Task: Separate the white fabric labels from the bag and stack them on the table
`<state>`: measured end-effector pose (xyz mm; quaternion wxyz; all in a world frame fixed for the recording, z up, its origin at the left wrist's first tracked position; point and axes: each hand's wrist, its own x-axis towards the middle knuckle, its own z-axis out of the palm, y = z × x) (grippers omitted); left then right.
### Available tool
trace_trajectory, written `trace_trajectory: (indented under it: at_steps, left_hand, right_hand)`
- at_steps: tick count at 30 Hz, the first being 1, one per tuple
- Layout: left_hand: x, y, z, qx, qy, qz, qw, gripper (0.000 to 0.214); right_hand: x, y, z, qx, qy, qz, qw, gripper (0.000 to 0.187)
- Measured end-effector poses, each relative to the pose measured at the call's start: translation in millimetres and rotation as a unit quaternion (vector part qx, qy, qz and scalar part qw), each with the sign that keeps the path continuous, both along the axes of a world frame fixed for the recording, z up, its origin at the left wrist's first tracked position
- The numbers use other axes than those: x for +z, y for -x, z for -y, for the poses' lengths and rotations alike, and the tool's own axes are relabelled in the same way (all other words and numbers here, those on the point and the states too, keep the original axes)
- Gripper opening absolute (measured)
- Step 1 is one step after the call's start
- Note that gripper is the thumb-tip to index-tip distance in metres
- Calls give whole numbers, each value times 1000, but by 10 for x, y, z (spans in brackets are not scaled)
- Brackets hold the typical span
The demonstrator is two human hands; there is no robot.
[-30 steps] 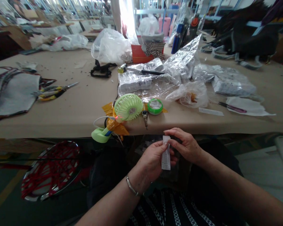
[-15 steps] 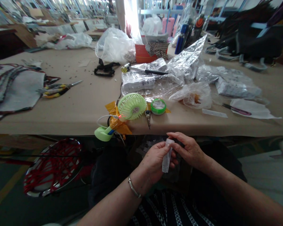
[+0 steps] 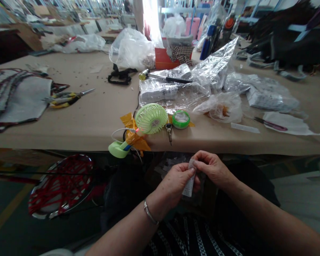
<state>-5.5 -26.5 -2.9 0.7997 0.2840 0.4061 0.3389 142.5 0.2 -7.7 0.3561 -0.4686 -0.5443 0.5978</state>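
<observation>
Below the table's front edge, over my lap, both hands pinch a small white printed label strip (image 3: 189, 184). My left hand (image 3: 175, 185), with a bracelet on its wrist, has thumb and fingers closed on the strip's left side. My right hand (image 3: 211, 169) is closed on the strip's top end. The strip hangs downward between the two hands. A dark garment with a black-and-white checked pattern (image 3: 191, 234) lies on my lap beneath them.
On the tan table (image 3: 82, 124), a green mini fan (image 3: 151, 119) wrapped in orange tape, a green tape roll (image 3: 181, 119), a small tool (image 3: 169, 131), scissors (image 3: 66, 97), clear plastic bags (image 3: 191, 85), a hammer (image 3: 162, 77) and grey fabric (image 3: 16, 99). A basin of red cord (image 3: 60, 185) sits low on the left.
My hands have drawn closer together on the label strip, and the right hand's fingers now cover its top end. The view has shifted slightly.
</observation>
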Motion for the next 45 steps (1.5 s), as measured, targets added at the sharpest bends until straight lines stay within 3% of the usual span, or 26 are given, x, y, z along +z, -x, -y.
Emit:
trace_trajectory:
  at_steps: [3,5,8,12,17,22,25,27,28,30,33,36,40,45]
  left_hand:
    - [2,26,-12,-7,15,17,1000,18]
    - [13,42,-15,-18,22,44,999,18]
    - [24,69,-4,-54,32,97,993,17]
    - [22,92,26,-97,34,124,987,19]
    - [41,68,46,-88,40,99,990,20]
    - [20,54,39,-68,42,85,993,19]
    - [10,74,27,-46,38,79,995,19]
    - [11,93,19,-29,28,74,996,21]
    - [12,102,15,-23,24,70,997,23]
    - [10,115,9,-12,19,59,998,25]
    - [-1,120,5,1,14,47,999,25]
    - [-2,121,6,16,8,47,999,24]
    - [35,134,9,48,6,42,998,25]
    - [67,160,8,76,-19,4,997,27]
  right_hand:
    - [8,-6,-9,3,12,-42,999,18]
    - [-3,-29,-21,32,41,-99,994,29]
    - [-19,-79,-49,141,98,-164,971,50]
    - [-23,-96,-78,240,145,-209,937,49]
    - [-61,-27,-77,209,175,-260,926,25]
    - [-58,5,-61,203,159,-243,935,25]
    - [-14,-4,-38,160,79,-153,972,36]
    - [25,-18,-18,102,-45,-43,993,36]
    - [43,-27,-7,76,-121,19,990,34]
    - [66,-40,14,55,-252,134,957,33]
    - [62,-36,41,68,-334,218,915,33]
    - [34,7,49,49,-304,207,929,35]
    - [35,104,13,1,-174,98,980,28]
    - [83,233,-51,30,-38,-6,999,18]
